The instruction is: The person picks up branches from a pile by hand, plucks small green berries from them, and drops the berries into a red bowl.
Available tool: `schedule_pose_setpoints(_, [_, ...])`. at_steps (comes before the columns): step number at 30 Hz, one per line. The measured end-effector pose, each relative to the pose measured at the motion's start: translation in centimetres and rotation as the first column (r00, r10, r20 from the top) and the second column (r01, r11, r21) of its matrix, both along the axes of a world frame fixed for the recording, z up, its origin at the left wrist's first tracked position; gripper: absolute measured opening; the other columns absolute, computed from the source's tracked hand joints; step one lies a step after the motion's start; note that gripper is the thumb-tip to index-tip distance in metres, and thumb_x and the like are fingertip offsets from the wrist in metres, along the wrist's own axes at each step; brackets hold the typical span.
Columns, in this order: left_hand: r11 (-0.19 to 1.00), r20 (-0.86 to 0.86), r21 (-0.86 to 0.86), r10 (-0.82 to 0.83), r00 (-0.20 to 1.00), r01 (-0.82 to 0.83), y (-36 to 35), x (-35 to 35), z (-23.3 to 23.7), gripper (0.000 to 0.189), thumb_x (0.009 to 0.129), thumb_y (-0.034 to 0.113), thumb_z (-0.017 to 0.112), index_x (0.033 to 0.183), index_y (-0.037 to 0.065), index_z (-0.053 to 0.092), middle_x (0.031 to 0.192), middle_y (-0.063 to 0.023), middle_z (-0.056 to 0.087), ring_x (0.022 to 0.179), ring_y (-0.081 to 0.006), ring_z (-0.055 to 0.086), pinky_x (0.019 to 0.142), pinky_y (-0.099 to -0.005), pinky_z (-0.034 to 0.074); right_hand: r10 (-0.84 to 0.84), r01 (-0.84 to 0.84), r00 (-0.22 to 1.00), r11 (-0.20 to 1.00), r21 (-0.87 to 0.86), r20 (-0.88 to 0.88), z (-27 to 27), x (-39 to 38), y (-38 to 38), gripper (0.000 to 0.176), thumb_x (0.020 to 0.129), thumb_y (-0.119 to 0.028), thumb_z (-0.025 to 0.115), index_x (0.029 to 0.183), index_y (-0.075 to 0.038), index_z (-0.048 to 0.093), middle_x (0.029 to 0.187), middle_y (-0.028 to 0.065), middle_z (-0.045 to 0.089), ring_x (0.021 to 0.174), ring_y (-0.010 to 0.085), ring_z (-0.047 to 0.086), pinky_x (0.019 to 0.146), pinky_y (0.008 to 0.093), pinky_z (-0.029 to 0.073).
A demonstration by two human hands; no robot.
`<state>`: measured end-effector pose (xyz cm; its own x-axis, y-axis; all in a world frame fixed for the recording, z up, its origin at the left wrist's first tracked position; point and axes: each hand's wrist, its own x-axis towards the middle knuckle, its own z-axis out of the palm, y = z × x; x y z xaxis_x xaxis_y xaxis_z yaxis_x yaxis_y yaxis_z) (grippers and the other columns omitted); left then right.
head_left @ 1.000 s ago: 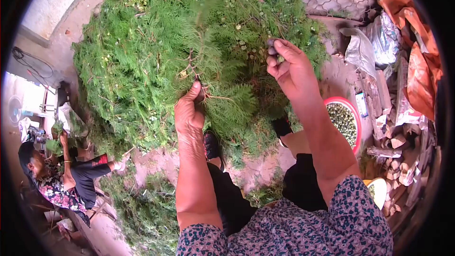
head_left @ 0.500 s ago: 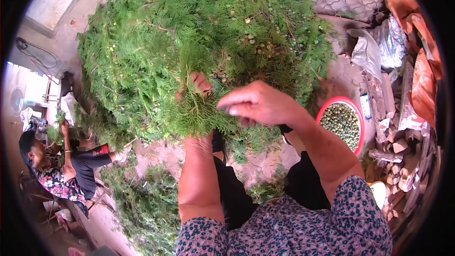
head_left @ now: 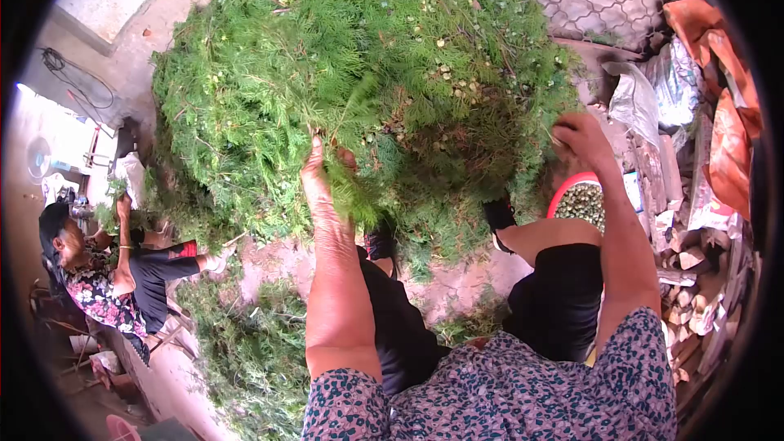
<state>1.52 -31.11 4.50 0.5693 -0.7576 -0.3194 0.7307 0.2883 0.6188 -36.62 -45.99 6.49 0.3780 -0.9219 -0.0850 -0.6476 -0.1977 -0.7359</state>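
My left hand (head_left: 317,170) is closed around a feathery green cypress sprig (head_left: 353,188), its thumb up, at the near side of a large heap of cut cypress branches (head_left: 327,57). Small pale cones dot the heap. My right hand (head_left: 581,140) is raised off to the right with its fingers curled together; whatever they hold, if anything, does not show. Just below that hand is a red-rimmed basin (head_left: 563,188) of small round green cones (head_left: 581,204), partly covered by my knee and forearm.
More cut branches (head_left: 261,351) lie on the floor at lower left. A co-worker (head_left: 106,294) sits at the left, holding greenery. Split firewood (head_left: 694,278), plastic sacks (head_left: 678,82) and an orange sheet (head_left: 727,147) line the right side.
My right hand has moved from beside the sprig rightward to above the basin. My left hand has turned and the sprig's tips have swung; my right knee now hides part of the basin.
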Motion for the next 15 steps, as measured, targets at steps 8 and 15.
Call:
schedule_pose_setpoints(8, [0.911,-0.077,0.175,0.391,0.917,-0.374,7.4,7.2,-5.8,0.007,0.081,0.004,0.057,0.088,0.006,0.058,0.080,-0.0034,0.058,0.070,-0.0128,0.053,0.067,-0.0213,0.045,-0.378,0.180,0.803,0.891,-0.416,-0.461,-14.5,-21.7,4.5,0.020,0.064,-0.018,0.062,0.071,0.000,0.064,0.063,0.0209,0.058,0.064,0.0338,0.060,0.062,0.0402,0.046])
schedule_pose_setpoints(15, [0.224,0.677,0.736,-0.293,0.676,-0.639,36.7,11.3,-8.2,0.019,0.082,0.019,0.056,0.087,0.002,0.062,0.089,-0.0089,0.061,0.076,-0.0161,0.055,0.063,-0.0293,0.046,-0.261,0.129,0.832,0.949,-0.288,-0.489,-16.2,-22.2,4.5,0.022,0.063,-0.024,0.060,0.066,-0.002,0.063,0.061,0.0173,0.058,0.057,0.0310,0.058,0.059,0.0397,0.046])
